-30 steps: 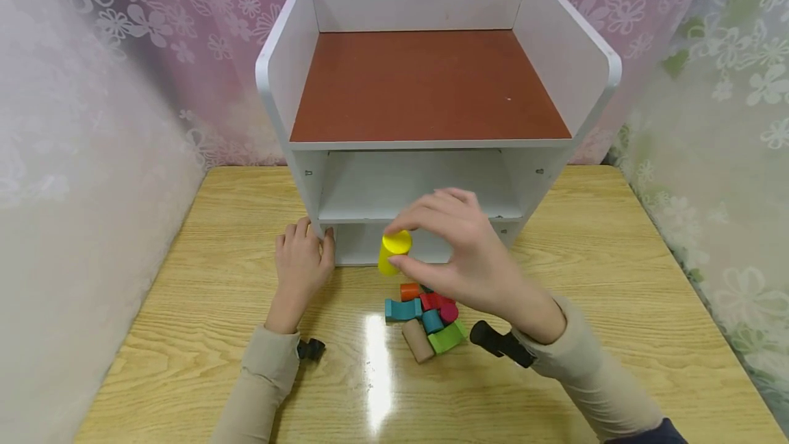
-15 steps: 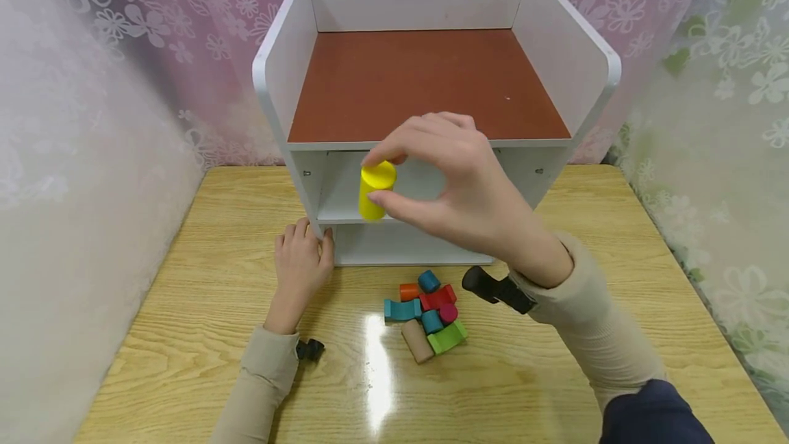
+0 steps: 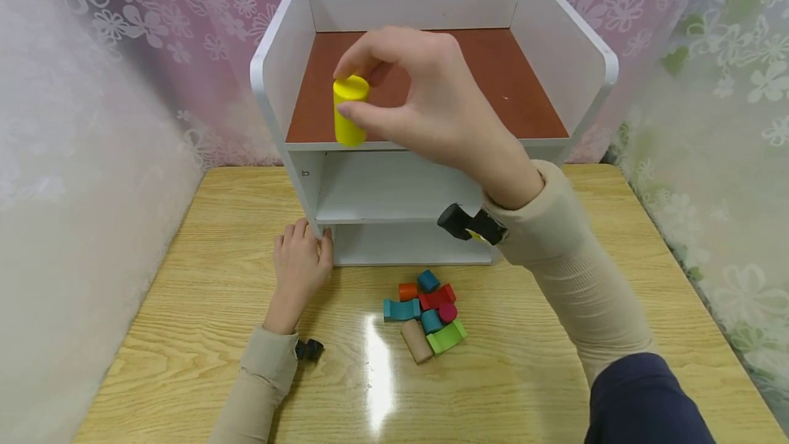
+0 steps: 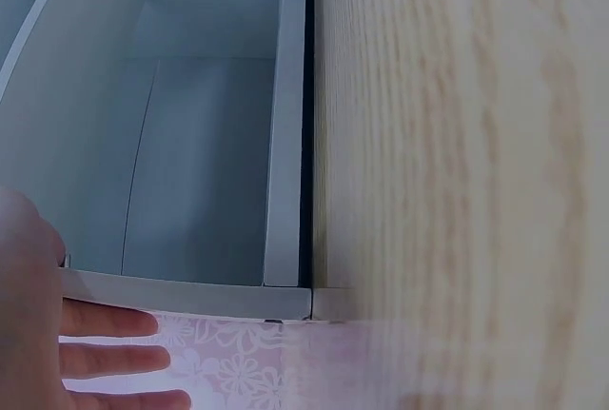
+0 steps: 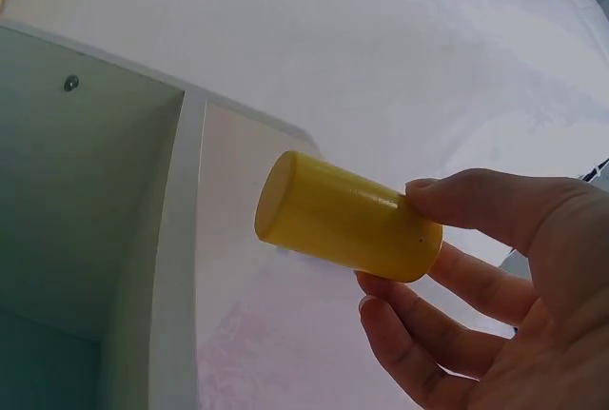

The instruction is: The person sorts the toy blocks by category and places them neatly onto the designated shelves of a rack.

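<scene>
My right hand [image 3: 425,94] pinches a yellow cylinder block [image 3: 350,112] near its upper end, between thumb and fingers. The block is upright in the head view, in front of the brown top board of the white shelf unit [image 3: 403,223]. In the right wrist view the yellow block [image 5: 343,220] looks smooth, and its far end sticks out free. My left hand [image 3: 301,259] grips the lower left side panel of the shelf unit. The left wrist view shows its fingers [image 4: 114,361] along the panel's outer side, with the thumb on the inner side.
On the wooden table [image 3: 524,375], before the shelf unit, lie several coloured blocks close together. Among them are a teal arch block [image 3: 402,310], a green arch block [image 3: 447,337], a tan cylinder [image 3: 416,342] and an orange block [image 3: 407,291]. Floral curtains surround the table.
My right hand has raised the yellow cylinder block from the lowest shelf's height to the top board's front edge, shifting somewhat left. My left hand stays on the side panel.
</scene>
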A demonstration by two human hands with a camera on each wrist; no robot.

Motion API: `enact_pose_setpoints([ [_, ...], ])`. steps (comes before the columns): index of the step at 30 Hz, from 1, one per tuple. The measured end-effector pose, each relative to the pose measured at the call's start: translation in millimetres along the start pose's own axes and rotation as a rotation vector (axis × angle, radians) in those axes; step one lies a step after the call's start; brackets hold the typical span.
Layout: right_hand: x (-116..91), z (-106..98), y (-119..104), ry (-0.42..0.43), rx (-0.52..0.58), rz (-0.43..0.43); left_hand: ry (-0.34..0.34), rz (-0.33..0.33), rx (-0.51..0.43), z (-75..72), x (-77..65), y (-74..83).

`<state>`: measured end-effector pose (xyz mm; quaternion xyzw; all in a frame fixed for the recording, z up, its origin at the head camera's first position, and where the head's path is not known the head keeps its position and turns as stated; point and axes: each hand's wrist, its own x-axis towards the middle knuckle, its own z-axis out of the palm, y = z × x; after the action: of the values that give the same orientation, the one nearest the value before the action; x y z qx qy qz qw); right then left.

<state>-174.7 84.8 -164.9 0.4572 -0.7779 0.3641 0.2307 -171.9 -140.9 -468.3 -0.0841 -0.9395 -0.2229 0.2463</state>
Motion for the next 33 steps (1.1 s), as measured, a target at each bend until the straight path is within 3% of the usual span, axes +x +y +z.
enact_pose_setpoints([
  [12, 15, 14, 23, -0.068, 0.031, 0.181, 0.008, 0.010, -0.004, 0.7, -1.0, 0.0],
  [24, 19, 17, 29, -0.093, -0.016, 0.195, 0.010, 0.013, -0.017, 1.4, -1.1, -1.6],
  [29, 20, 12, 24, -0.061, -0.016, 0.183, 0.003, 0.011, -0.011, 0.9, -0.8, -1.4],
  [33, 17, 7, 17, -0.008, -0.045, 0.110, 0.003, 0.011, -0.011, 0.6, -0.2, -0.8],
])
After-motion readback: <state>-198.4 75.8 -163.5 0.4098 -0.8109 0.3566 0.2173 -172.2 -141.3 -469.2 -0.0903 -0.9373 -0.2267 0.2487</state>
